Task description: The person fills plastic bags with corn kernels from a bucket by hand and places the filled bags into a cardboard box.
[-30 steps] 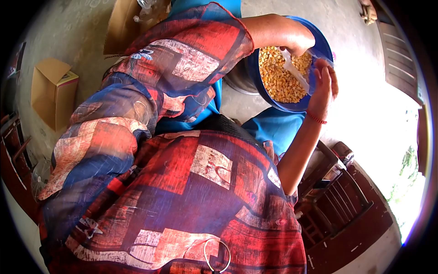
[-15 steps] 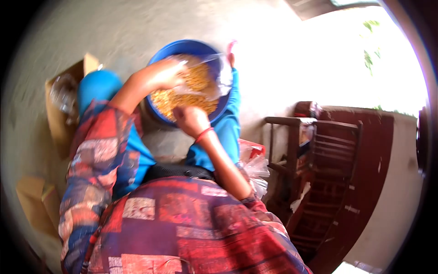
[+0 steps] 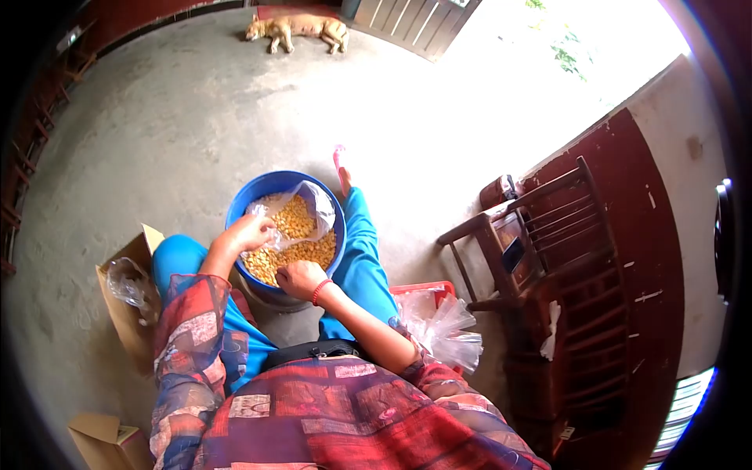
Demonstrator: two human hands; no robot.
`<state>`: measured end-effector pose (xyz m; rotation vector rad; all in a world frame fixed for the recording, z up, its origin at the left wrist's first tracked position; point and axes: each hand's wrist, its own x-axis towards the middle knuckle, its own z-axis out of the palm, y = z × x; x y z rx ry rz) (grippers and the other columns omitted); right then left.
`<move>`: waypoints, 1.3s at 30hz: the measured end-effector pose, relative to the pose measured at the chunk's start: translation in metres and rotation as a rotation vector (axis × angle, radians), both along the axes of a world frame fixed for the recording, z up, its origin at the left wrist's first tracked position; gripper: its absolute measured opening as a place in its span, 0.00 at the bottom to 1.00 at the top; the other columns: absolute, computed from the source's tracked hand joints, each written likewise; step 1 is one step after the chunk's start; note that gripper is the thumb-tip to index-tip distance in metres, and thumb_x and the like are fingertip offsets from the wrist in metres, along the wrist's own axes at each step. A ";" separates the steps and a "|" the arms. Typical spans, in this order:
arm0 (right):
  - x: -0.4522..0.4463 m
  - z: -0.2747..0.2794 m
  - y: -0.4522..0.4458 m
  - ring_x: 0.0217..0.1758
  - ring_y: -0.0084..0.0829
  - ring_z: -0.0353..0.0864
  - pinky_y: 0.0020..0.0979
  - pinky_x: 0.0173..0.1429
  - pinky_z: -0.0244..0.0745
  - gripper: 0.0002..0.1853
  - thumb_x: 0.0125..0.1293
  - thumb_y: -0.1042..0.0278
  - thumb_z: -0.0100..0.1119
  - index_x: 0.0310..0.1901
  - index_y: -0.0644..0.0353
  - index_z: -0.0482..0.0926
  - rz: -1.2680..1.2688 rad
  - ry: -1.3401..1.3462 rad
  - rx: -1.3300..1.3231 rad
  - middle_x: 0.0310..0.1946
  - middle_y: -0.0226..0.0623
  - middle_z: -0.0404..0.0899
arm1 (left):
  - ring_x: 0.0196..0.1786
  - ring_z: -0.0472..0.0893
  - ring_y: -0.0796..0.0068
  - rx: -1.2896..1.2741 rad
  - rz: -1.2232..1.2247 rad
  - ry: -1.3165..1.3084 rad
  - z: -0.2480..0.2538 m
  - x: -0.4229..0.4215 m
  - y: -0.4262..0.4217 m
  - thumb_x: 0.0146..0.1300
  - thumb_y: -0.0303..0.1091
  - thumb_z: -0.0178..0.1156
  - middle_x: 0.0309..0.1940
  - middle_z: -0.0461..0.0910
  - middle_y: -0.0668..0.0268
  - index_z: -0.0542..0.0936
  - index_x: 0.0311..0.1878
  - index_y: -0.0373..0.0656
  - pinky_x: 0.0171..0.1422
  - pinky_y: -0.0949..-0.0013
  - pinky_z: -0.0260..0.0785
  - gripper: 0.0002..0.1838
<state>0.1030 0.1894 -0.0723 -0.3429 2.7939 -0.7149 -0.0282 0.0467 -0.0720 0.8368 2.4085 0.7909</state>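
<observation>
A blue tub [image 3: 249, 188] stands on the floor between my knees, holding yellow corn kernels [image 3: 270, 262]. Over them lies a clear plastic bag [image 3: 319, 205] with kernels in or under it; which one I cannot tell. At the tub's left side, my left hand [image 3: 251, 233] pinches the near edge of this bag. My right hand [image 3: 301, 280], a red bracelet at its wrist, is closed just inside the near rim, its curled fingertips against the kernels. Whatever it holds is hidden.
Left of my knee is an open cardboard box [image 3: 117, 294] with clear plastic inside; another carton [image 3: 117, 442] is nearer. To the right are a red crate [image 3: 439, 289] with plastic bags [image 3: 450, 333] and a wooden chair [image 3: 501, 251]. A dog [image 3: 301, 30] lies far ahead.
My view has tilted up, bringing the dog and more floor into sight. The left hand has drawn back toward the tub's left rim, still with the bag; the right hand stays at the near rim.
</observation>
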 end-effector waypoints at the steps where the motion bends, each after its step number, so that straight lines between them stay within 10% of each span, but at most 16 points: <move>1: 0.000 0.000 0.000 0.29 0.48 0.77 0.46 0.36 0.71 0.17 0.58 0.56 0.42 0.25 0.59 0.76 -0.002 0.020 -0.009 0.23 0.49 0.76 | 0.42 0.79 0.63 -0.021 0.004 -0.037 0.004 0.001 -0.001 0.52 0.37 0.56 0.39 0.79 0.52 0.77 0.46 0.40 0.48 0.66 0.70 0.18; 17: -0.007 -0.015 0.008 0.30 0.46 0.78 0.46 0.35 0.71 0.17 0.60 0.54 0.41 0.28 0.55 0.77 -0.033 0.128 0.029 0.24 0.47 0.77 | 0.37 0.79 0.62 -0.107 0.141 0.323 -0.007 0.079 0.003 0.51 0.39 0.55 0.30 0.80 0.61 0.82 0.35 0.54 0.42 0.60 0.70 0.09; 39: 0.004 -0.017 0.037 0.34 0.42 0.77 0.42 0.38 0.68 0.11 0.59 0.62 0.44 0.31 0.58 0.75 0.058 0.424 0.045 0.27 0.43 0.77 | 0.46 0.73 0.60 0.333 0.187 0.524 -0.013 0.124 0.014 0.49 0.32 0.53 0.35 0.76 0.59 0.78 0.39 0.45 0.57 0.59 0.59 0.12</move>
